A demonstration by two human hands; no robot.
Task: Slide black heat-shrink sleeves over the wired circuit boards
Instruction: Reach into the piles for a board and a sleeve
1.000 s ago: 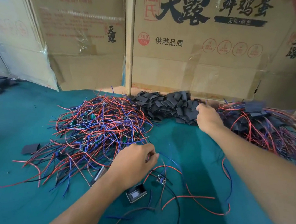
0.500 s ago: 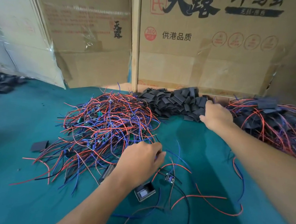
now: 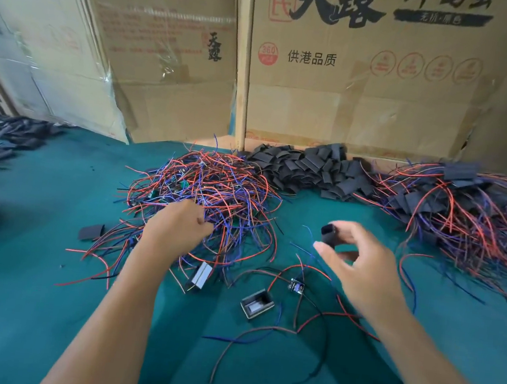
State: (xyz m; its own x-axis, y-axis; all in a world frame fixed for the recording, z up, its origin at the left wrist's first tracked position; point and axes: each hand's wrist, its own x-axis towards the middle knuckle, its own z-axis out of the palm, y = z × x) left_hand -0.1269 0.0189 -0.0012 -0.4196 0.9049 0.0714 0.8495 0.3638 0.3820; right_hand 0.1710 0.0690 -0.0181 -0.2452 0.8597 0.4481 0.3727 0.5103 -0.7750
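On the green worktop (image 3: 35,262), a big pile of bare wired boards (image 3: 201,195) is still waiting for sleeves. The left hand (image 3: 176,227) is being pushed into it, fingers curled round some wires. A heap of loose black sleeves (image 3: 307,169) is lying behind. One black sleeve (image 3: 329,234) is being pinched by the right hand (image 3: 360,265). Finished boards (image 3: 456,210) are being piled at the right.

The scene is lit evenly and softly, moderately bright, with dim corners. Soft shadows are cast on the green tabletop (image 3: 32,293) beneath both arms. Glare is seen on the plastic wrap (image 3: 77,101) at the left. The right hand (image 3: 360,265) is smeared by motion blur. Straight edges are bowed towards the frame's borders.
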